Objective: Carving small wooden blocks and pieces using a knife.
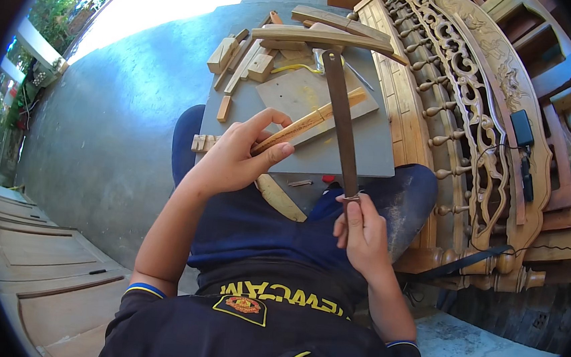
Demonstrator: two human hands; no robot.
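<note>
In what seems a filing step, the left hand [244,147] pinches a slim light-brown wooden stick [310,121] slanting beyond its fingertips, while the right hand [360,237] wraps its fingers round a long flat dark metal file [344,131], whose next stroke would call for steady pinching.

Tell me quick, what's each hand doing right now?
Left hand: closed, holding a wooden strip between thumb and fingers.
Right hand: closed, holding a long flat metal tool by its near end.
</note>
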